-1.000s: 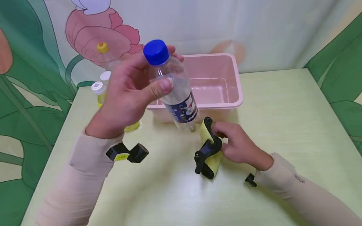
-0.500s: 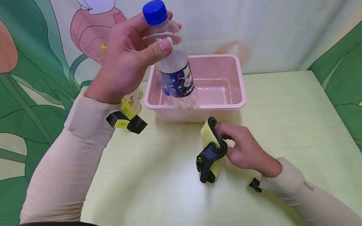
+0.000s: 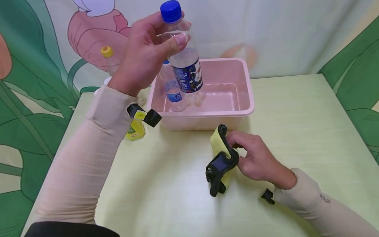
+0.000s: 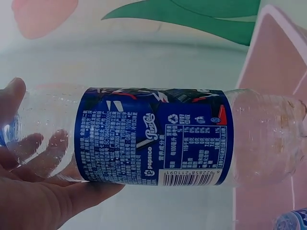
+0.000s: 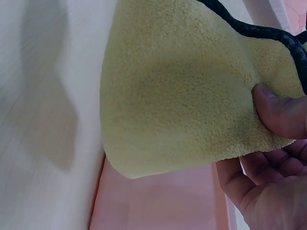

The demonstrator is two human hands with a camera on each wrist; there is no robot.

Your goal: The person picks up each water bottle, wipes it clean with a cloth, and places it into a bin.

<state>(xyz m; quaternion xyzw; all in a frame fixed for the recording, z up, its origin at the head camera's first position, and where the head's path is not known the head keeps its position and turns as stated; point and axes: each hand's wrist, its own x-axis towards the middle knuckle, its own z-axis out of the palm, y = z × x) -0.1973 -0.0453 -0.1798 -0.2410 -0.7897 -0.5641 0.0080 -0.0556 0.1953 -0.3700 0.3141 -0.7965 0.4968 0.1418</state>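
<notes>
A smooth, pale-green tabletop [image 3: 296,131] before a white fabric backdrop [image 3: 281,33] bears an open, rectangular pink plastic tub [image 3: 226,70] with a clear, pale-blue-labelled bottle [image 3: 174,94] inside. A beige sleeve [image 3: 80,158] partly blocks a clear, yellow-capped bottle [image 3: 107,51]; the left hand [image 3: 148,52] grips the upper part of a clear, blue-capped, navy-labelled plastic bottle [image 3: 188,75], seen against the tub, and the right hand [image 3: 254,158] pinches a folded, black-edged yellow fleece cloth [image 3: 218,144] in front of the tub

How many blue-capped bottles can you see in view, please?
2: a Pepsi bottle held in the left hand, and a clear plastic bottle in the pink bin. More may be hidden behind the left arm.
</notes>
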